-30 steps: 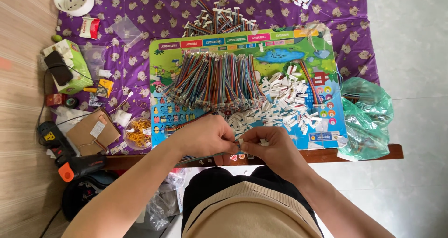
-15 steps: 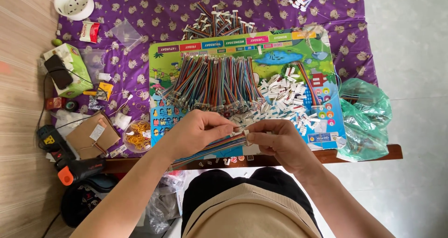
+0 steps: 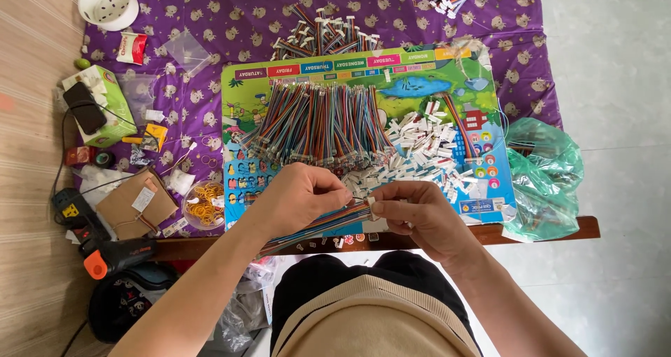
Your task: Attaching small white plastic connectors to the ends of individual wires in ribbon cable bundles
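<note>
— At the near edge of the desk (image 3: 559, 227), what are the hands doing?
— Left hand (image 3: 297, 200) is closed around a multicoloured ribbon cable (image 3: 318, 225); right hand (image 3: 419, 213) pinches a small white connector (image 3: 370, 203) at its end.
— And beyond them?
— A colourful board (image 3: 244, 98) carries a loose pile of white connectors (image 3: 426, 154) and a big cable bundle (image 3: 318, 123). Another bundle (image 3: 321, 35) lies near the far edge on the purple cloth (image 3: 231, 21).
</note>
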